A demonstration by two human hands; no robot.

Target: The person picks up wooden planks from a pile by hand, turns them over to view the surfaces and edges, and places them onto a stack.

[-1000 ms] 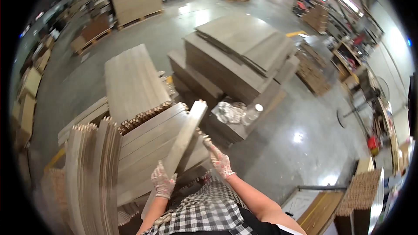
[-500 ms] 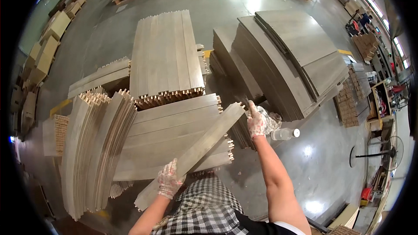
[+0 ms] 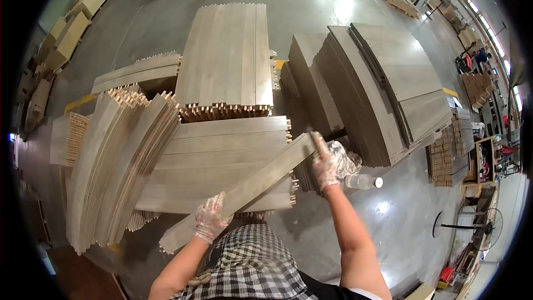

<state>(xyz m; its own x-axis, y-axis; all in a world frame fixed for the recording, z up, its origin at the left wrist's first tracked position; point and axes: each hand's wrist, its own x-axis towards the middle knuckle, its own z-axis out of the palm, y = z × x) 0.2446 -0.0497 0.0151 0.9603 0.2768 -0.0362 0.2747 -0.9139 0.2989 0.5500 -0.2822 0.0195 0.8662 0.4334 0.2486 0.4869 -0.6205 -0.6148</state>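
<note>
A long grey wood-grain board [image 3: 261, 182] lies slantwise in front of me, over a stack of similar boards [image 3: 222, 144]. My left hand [image 3: 211, 219], in a white patterned glove, grips its near part, fingers closed round the edge. At the board's far end is my right hand [image 3: 325, 165], gloved alike. Its fingers are closed, with a small dark, blurred thing by the fingertips that I cannot make out. Just right of that hand are a crumpled clear plastic bag [image 3: 345, 160] and a clear bottle with a white cap [image 3: 363, 181].
Board bundles [image 3: 100, 172] stand at left. A taller board stack [image 3: 226, 55] with wooden dowels along its ends is ahead. Large panels [image 3: 397, 72] lean in a pile at right. Farther right are a fan [image 3: 488, 228] and stacked brown pieces [image 3: 444, 155].
My right hand has come closer to the board's far end, its fingers now at the tip. The left hand keeps its grip. The whole view has shifted slightly.
</note>
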